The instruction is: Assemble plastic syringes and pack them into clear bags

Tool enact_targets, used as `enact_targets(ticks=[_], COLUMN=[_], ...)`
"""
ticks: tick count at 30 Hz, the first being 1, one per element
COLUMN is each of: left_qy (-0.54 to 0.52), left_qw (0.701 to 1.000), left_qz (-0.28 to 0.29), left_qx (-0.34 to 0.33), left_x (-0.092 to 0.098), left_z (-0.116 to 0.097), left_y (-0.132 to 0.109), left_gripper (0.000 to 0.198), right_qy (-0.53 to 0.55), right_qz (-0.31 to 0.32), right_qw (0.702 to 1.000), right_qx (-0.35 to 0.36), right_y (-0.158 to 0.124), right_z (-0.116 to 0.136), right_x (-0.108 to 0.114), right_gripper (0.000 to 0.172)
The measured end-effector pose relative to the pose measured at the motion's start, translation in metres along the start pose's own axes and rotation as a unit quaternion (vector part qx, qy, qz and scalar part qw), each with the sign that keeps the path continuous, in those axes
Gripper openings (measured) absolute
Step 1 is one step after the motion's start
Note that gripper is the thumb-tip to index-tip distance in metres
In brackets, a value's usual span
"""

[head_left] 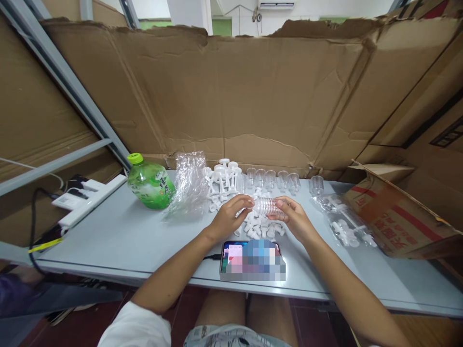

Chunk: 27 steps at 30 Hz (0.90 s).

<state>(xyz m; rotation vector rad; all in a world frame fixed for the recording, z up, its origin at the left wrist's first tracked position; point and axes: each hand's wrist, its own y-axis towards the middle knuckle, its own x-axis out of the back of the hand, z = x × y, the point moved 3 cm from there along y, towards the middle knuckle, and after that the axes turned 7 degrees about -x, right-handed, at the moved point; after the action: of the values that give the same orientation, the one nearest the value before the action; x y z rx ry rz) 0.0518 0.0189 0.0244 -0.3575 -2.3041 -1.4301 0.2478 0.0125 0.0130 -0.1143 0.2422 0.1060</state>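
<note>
Green bottle [150, 184]: cap on, partly full of green drink. Clear bag [343, 224] at right holds white parts. Vial [268, 206], ribbed and clear, is held just above the white caps [258, 227] on the desk [119, 236], its long axis level, running left-right. Left hand [231, 217] and right hand [294, 219] each pinch 1 end, fingers curled onto it.

Bottle [150, 185] green w/ yellow-green cap [135, 158], label green & white. Ribbed cup [268, 206] clear, horiz. ridges. Small caps [258, 226] white. Table [119, 236] pale grey-blue. Cardboard wall [253, 96] plain brown; box [394, 221] brown w/ red stripes. Power strip [87, 200] white, cable [32, 221] black.
</note>
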Motion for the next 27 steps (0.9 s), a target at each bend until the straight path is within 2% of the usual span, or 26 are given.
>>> enact_targets(ticks=[2,4,10,13,15,18,21,24,27], left_qy=[0.001,-0.014,-0.126,-0.169,-0.152,-0.047,0.009,0.015,-0.028], left_qw=[1.000,0.999,0.970,0.950,0.958,0.990,0.999,0.999,0.994], left_qz=[-0.004,-0.005,-0.056,-0.022,-0.001,0.012,0.013,0.007,0.005], left_qx=[0.008,0.044,0.202,0.260,0.243,0.133,0.048,0.039,0.104], left_x=[0.001,0.001,-0.001,-0.005,-0.004,-0.001,0.001,0.001,-0.001], left_z=[-0.002,-0.002,0.008,0.014,0.014,0.007,0.000,-0.003,0.000], left_y=[0.001,0.001,-0.003,-0.005,-0.004,-0.001,0.001,0.001,0.000], left_gripper=[0.013,0.016,0.023,0.022,0.019,0.014,0.014,0.016,0.021], right_qy=[0.008,0.015,0.023,0.015,0.009,0.005,0.006,0.006,0.003], right_qz=[0.002,-0.001,0.005,-0.003,-0.011,-0.014,-0.015,-0.017,-0.018], right_qw=[1.000,1.000,1.000,1.000,1.000,1.000,1.000,1.000,1.000], right_qx=[-0.006,-0.006,-0.009,0.005,0.011,0.007,0.001,-0.001,0.004], right_y=[0.000,0.000,-0.003,-0.002,-0.002,0.000,0.000,-0.001,-0.002], right_z=[0.000,0.001,0.001,0.001,0.000,0.000,0.000,0.002,0.003], right_x=[-0.001,-0.001,-0.004,-0.004,-0.002,-0.001,-0.001,-0.002,-0.003], right_gripper=[0.025,0.025,0.025,0.025,0.025,0.026,0.027,0.026,0.026])
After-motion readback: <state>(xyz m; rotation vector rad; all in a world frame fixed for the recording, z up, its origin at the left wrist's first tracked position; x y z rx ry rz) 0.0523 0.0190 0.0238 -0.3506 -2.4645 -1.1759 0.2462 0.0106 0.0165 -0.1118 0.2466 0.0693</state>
